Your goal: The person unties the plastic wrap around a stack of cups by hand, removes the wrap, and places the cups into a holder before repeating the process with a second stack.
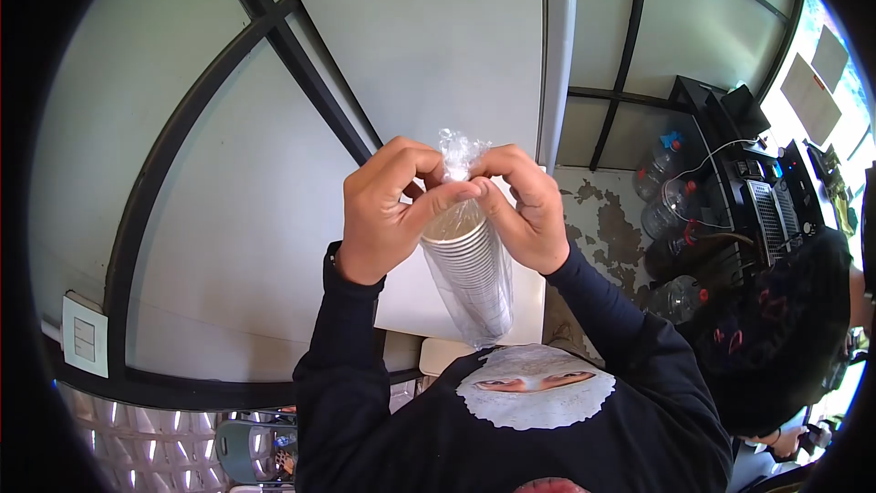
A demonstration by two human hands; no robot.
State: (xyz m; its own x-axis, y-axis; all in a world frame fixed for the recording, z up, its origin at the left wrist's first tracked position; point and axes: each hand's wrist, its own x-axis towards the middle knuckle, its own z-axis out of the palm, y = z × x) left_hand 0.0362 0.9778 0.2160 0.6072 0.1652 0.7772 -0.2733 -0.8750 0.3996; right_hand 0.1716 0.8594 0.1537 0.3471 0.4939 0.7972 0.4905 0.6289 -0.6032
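Note:
A stack of paper cups (474, 265) lies inside a clear plastic bag (463, 144), its rims toward my hands and its far end near my shirt. My left hand (388, 201) pinches the gathered neck of the bag from the left. From the right, my right hand (525, 205) pinches the same neck, and the two thumbs meet just below the bunched plastic. Both hands are closed, and the crumpled bag end sticks up between them. Below the cups is a white tabletop (411, 306).
A large white cabinet-like panel (429, 36) stands ahead. Several big water bottles (659, 169) sit on the floor at right, beside a dark desk with a keyboard (766, 215). Another person in dark clothing (776, 329) is close on the right. A wall switch (85, 336) is at left.

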